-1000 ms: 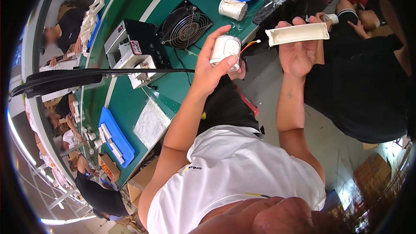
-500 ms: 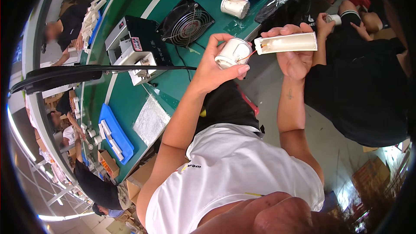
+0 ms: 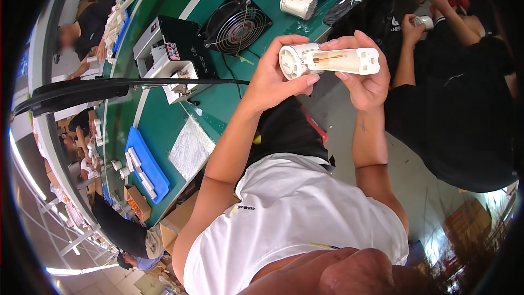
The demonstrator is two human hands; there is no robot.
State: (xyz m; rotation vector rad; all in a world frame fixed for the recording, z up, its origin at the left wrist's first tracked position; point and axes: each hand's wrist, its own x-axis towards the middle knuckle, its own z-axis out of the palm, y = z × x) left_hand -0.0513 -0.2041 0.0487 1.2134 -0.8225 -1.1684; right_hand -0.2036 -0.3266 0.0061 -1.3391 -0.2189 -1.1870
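My left hand (image 3: 273,76) is closed round a white, round plastic housing (image 3: 293,63) whose slotted end faces up toward me. In my right hand (image 3: 371,79) is a long, hollow white plastic handle shell (image 3: 352,61), its open side upward, with thin orange-brown wires lying inside. The near end of the shell meets the side of the housing; whether the two are latched cannot be made out. My right fingers grip the shell from behind and below, partly hidden by it.
On the green bench stand a black fan (image 3: 236,24), a small black-and-white machine (image 3: 173,57), another white housing (image 3: 298,4) and a blue tray (image 3: 146,169) with white strips. A black cable (image 3: 191,81) crosses over the bench. A co-worker in black (image 3: 453,114) sits close on the right.
The shell has come left and up against the housing; the two were apart, joined by a wire. The housing has turned so its slotted end shows.
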